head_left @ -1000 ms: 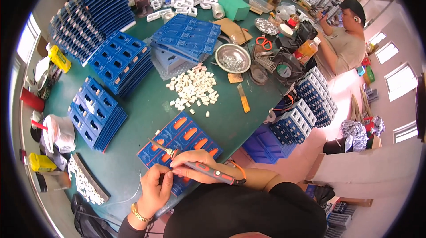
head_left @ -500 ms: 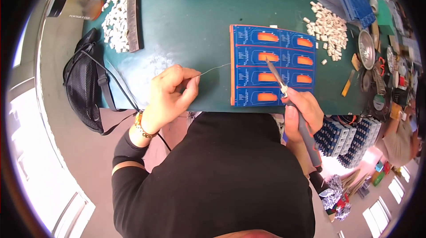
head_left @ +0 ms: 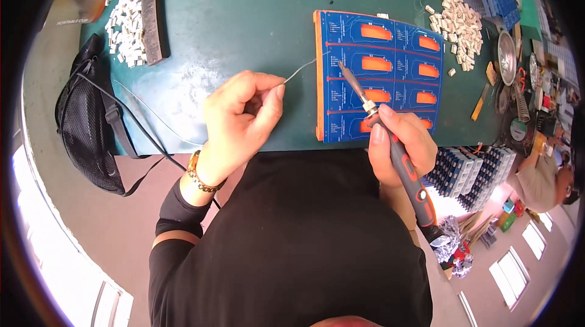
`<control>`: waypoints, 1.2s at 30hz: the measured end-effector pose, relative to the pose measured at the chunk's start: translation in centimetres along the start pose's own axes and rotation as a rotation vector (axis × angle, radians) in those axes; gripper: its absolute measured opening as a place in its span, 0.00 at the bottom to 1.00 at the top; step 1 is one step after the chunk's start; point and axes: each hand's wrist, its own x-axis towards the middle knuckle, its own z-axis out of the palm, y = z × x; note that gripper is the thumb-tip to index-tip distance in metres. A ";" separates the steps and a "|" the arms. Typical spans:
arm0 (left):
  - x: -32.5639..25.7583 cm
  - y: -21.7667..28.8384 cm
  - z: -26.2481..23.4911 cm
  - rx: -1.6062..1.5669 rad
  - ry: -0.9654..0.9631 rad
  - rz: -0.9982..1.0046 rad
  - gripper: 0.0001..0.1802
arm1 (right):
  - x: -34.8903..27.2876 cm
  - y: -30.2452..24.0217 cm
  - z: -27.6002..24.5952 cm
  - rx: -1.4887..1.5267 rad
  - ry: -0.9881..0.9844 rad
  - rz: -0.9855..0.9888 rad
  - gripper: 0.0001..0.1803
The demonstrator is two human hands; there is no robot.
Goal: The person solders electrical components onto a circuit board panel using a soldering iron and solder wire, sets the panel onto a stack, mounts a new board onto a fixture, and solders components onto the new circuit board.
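Observation:
A blue circuit board panel [head_left: 384, 49] with orange openings lies near the table's front edge. In my right hand [head_left: 403, 147] is a grey and orange soldering iron [head_left: 405, 168], its tip over the panel's left part, close to the end of a thin wire. My left hand [head_left: 244, 113] pinches this thin solder wire [head_left: 297, 72] between thumb and forefinger, left of the panel. The wire's far end reaches over the panel's left edge. Whether tip and wire touch, I cannot tell.
Small white connectors [head_left: 127, 22] are heaped at the left beside a dark bar [head_left: 155, 16]; another connector pile [head_left: 460, 25] lies right of the panel. A black mesh bag [head_left: 82, 120] hangs at the left edge. A metal bowl [head_left: 506, 59] and a yellow-handled tool [head_left: 479, 104] are at right.
The soldering iron's tip has moved left across the panel, towards the wire. My left hand has shifted slightly right, and the wire's end now lies over the panel. The view has shifted too.

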 end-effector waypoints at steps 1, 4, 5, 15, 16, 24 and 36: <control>0.3 0.1 0.2 0.030 -0.006 0.041 0.02 | 0.2 0.1 0.0 0.000 0.000 0.000 0.14; 0.2 0.0 0.4 0.040 -0.023 0.049 0.03 | 0.8 0.3 0.2 -0.028 -0.007 0.010 0.15; 0.1 0.0 0.5 0.057 -0.030 0.054 0.03 | 0.8 0.3 0.1 -0.030 -0.006 0.015 0.15; 0.2 -0.2 0.7 0.077 -0.053 0.080 0.05 | 1.0 0.7 -0.3 0.001 -0.100 0.002 0.14; 0.2 -0.2 0.7 0.074 -0.054 0.080 0.05 | 1.1 0.8 -0.3 -0.002 -0.119 -0.023 0.14; 0.1 -0.2 1.0 0.055 -0.074 0.070 0.05 | 0.9 0.9 -0.8 0.011 -0.191 0.009 0.17; 0.4 -0.1 1.4 0.121 -0.074 0.115 0.05 | 0.4 0.9 -0.2 -0.011 -0.088 -0.033 0.18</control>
